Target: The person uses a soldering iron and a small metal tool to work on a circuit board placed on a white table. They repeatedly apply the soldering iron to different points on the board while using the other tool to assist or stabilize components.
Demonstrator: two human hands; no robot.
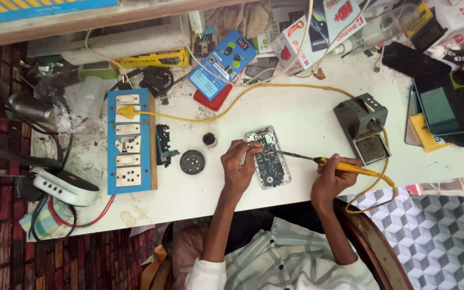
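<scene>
Head view, looking straight down: one person's two bare hands work over a single opened white phone with its circuit board bared, which lies flat near the front edge of a white bench. At the phone's upper left corner, the left hand has its grip pinched together on something too small to make out. The right hand has its grip clamped on one yellow-handled soldering iron, whose dark tip reaches over the board. Its yellow cord loops off the front edge and back across the bench to one blue wooden switchboard with four white sockets and switches, where it is plugged in. Just beside that board lies one dark loose phone frame part; between it and the phone stand two small round tins, the larger a grey ribbed one, the smaller a black one. One grey metal iron stand with a brown sponge tray sits near the right hand. Packages crowd the far edge: one blue rectangular card pack, one long yellow box and white-and-red cartons. Several dark phones are stacked at the right end. Bare bench remains around the phone and along the front edge, above patterned floor tiles.
</scene>
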